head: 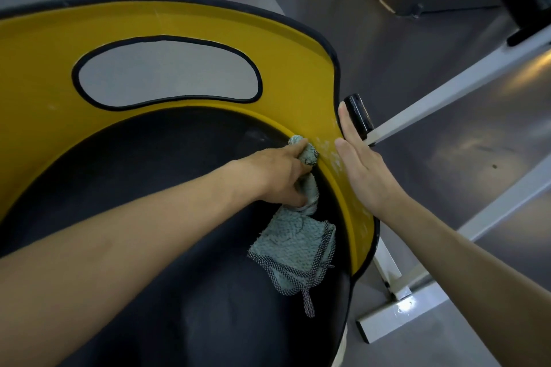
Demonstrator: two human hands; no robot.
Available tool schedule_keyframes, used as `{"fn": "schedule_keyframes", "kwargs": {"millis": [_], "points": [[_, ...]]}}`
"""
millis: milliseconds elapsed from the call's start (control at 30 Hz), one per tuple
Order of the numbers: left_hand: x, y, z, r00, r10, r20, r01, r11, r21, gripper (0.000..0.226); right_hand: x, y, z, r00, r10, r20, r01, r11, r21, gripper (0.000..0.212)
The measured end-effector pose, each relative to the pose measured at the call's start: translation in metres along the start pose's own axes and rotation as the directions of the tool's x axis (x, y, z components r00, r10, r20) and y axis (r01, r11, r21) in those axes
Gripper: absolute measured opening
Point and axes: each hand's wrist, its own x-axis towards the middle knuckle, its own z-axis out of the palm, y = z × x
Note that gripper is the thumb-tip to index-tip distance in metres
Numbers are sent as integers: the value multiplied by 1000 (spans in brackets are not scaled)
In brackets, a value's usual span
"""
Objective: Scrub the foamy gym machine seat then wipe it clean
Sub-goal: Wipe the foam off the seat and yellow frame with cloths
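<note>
Task partly done. White foam flecks (329, 152) remain on the glossy yellow moulded plastic seat shell (44, 74) at its right rim; the matte black padded seat cushion (167, 146) shows no foam.

The left hand (277, 176) grips a bunched pale green terry cloth with checked edging (295, 250), pressed into the cushion-shell seam. The right hand (362, 167) lies flat, fingers straight, against the shell's outer edge, holding nothing.

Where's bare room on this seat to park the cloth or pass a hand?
Free: the black pad left of the left hand, up to the yellow rim; also the rim's stretch between the cutout and its outer edge. Crowded: the right side, where the cloth, right hand and black handle bunch together.
</note>
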Motion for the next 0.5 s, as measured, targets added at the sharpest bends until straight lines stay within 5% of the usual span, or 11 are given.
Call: {"fn": "schedule_keyframes", "kwargs": {"millis": [133, 333, 500], "points": [[-1, 2, 14, 999, 19, -51, -25, 991, -132, 80, 2, 6, 0, 1000, 6, -9, -6, 1000, -6, 52], [-3, 9, 49, 845, 43, -533, -244, 918, -313, 86, 6, 11, 2, 1000, -3, 8, 3, 999, 35, 52], [21, 14, 76, 954, 116, -278, -191, 946, -261, 86, 5, 10, 3, 1000, -10, -22, 11, 1000, 23, 53]]}}
